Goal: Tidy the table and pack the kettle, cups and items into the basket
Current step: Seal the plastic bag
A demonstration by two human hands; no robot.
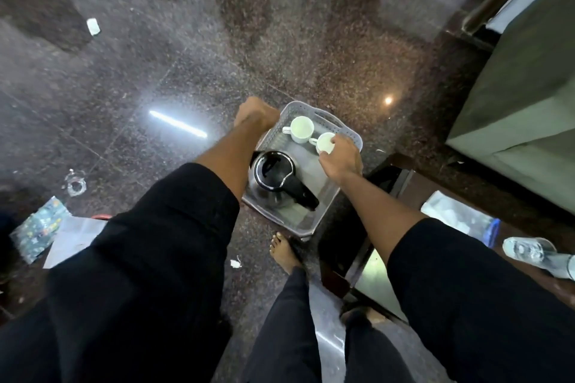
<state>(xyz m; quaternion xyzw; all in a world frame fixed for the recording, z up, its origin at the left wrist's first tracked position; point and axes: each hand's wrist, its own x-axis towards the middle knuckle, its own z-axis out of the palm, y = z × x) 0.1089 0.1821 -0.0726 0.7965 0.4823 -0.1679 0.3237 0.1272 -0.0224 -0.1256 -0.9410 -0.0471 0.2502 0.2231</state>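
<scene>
Grey basket already holds the kettle and one cup. Your right hand grips the second cup; your left hand is fisted at the rim, its grip hidden. Bottle on the right bench looks unpacked.

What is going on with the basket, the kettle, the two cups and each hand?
Basket: on floor, holding things.
Kettle: in basket, lid shut.
Far cup: upright, empty, in basket.
Near cup: upright, gripped.
Right hand: holds near cup.
Left hand: curled at basket's rim.

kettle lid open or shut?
Open. The kettle stands in the basket and its dark inside shows through the round top.
</scene>
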